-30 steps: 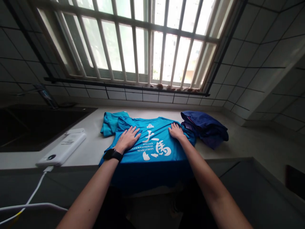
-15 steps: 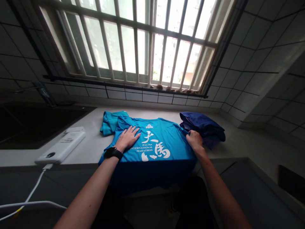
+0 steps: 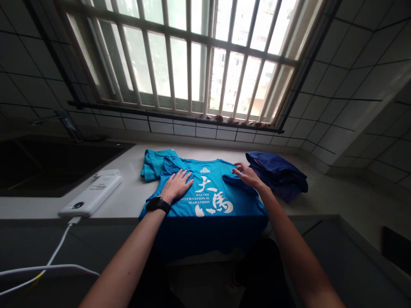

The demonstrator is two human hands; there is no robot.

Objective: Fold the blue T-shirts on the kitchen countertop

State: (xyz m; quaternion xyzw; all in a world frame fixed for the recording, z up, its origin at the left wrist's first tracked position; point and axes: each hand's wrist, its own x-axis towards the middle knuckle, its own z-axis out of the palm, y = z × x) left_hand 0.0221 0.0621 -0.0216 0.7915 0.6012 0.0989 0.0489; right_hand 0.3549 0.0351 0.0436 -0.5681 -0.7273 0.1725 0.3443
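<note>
A blue T-shirt (image 3: 205, 205) with white lettering lies spread on the counter, its lower part hanging over the front edge. My left hand (image 3: 177, 185) rests flat on the shirt's left side, fingers spread. On the right, the sleeve is folded inward over the shirt's body. Above that folded sleeve is my right hand (image 3: 248, 174), its fingers apart and nothing gripped between them. A folded teal garment (image 3: 153, 166) sits behind the shirt on the left. Close to my right hand lies a folded navy garment (image 3: 278, 173).
A white power bank (image 3: 96, 194) with a plugged-in white cable (image 3: 58, 252) lies left on the white counter (image 3: 131, 201). Beyond it are a dark sink (image 3: 61, 167) and a faucet (image 3: 69, 125). A barred window (image 3: 186, 64) rises behind. A dark object (image 3: 396, 248) is at the right edge.
My right hand has moved left and inward, bringing the right sleeve over the shirt, and its fingers have come apart from the cloth. My left hand stays on the shirt.
</note>
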